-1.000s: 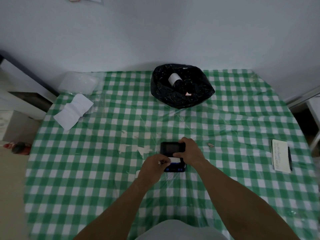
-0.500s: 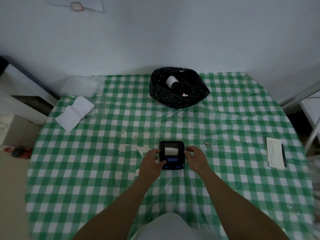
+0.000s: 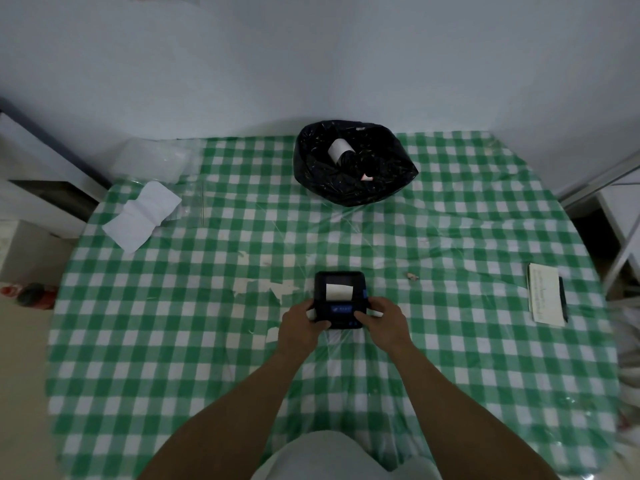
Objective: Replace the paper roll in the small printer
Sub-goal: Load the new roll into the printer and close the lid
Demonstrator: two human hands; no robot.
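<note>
green checked tablecloth [image 3: 173, 341], pale wall [image 3: 346, 64]

tablecloth [image 3: 450, 237]: green and white check
printer [image 3: 339, 282]: black, blue panel
paper strip [image 3: 339, 291]: white
bag [image 3: 381, 181]: glossy black
roll [image 3: 340, 151]: white
folded sheet [image 3: 142, 216]: white
wall [image 3: 311, 64]: pale grey

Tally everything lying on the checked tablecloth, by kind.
Printer: 1
Black bag: 1
Paper roll in the bag: 1
White folded sheet: 1
Notepad: 1
Pen: 1
Clear plastic wrapper: 1
Total: 7
</note>
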